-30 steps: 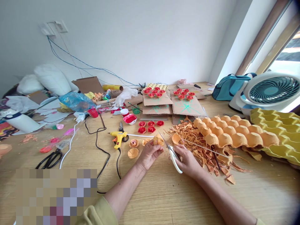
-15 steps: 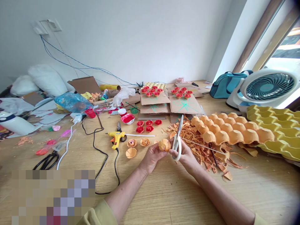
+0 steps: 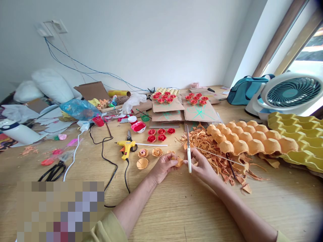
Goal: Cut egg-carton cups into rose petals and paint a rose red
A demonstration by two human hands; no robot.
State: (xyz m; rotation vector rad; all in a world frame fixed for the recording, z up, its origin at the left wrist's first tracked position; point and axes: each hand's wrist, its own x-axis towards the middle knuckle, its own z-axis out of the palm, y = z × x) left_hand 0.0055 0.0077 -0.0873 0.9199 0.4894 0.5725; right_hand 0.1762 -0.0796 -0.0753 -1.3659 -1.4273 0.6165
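Between the fingers of my left hand [image 3: 165, 165] is a cut orange egg-carton cup [image 3: 179, 162], partly hidden by the fingertips. My right hand [image 3: 201, 164] grips white-handled scissors [image 3: 189, 158], their blades pointing up and away from me. The right fingertips are close to the cup's right side; whether they touch it I cannot tell. Left of my hands lie an orange petal cup [image 3: 142, 163] and two rolled orange paper roses, one of them a rose [image 3: 157, 152] nearest the left hand. Several red-painted roses [image 3: 162, 137] sit just behind.
A yellow glue gun [image 3: 128, 148] with a black cord lies at left, by a bowl of red paint [image 3: 138, 127]. Orange scraps [image 3: 214, 151], an orange egg tray [image 3: 252, 139] and a yellow egg tray [image 3: 297, 141] spread at right. Cardboard sheets [image 3: 200, 115] carry red roses behind; a fan [image 3: 290, 92] stands at far right.
The scissors have turned edge-on, blades more upright, and dropped slightly. The cup has tilted in my left fingers and now shows less of its open face. The view has shifted slightly.
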